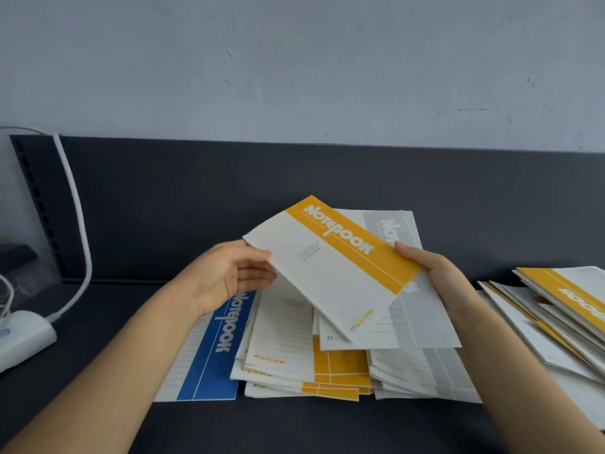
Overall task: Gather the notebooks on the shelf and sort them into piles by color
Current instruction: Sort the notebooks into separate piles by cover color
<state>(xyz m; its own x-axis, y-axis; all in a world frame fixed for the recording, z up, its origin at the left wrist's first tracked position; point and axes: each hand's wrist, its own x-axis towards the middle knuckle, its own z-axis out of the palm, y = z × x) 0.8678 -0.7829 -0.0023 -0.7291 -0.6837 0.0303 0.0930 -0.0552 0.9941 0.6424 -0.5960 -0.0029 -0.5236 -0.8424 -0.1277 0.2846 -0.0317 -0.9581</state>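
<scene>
A yellow-banded notebook (330,267) is held tilted above the dark shelf (163,224). My left hand (229,276) holds its left corner, thumb on top and fingers underneath. My right hand (438,276) grips its right edge at the yellow band. Below lie three groups: a blue notebook (212,355) on the left, a pile of yellow notebooks (311,368) in the middle, and a pile of grey notebooks (422,329) on the right.
A messy heap of mixed notebooks (556,316) with a yellow one on top lies at the far right edge. A white power strip (23,335) with a white cable (78,224) sits at the left. The shelf's dark back panel rises behind.
</scene>
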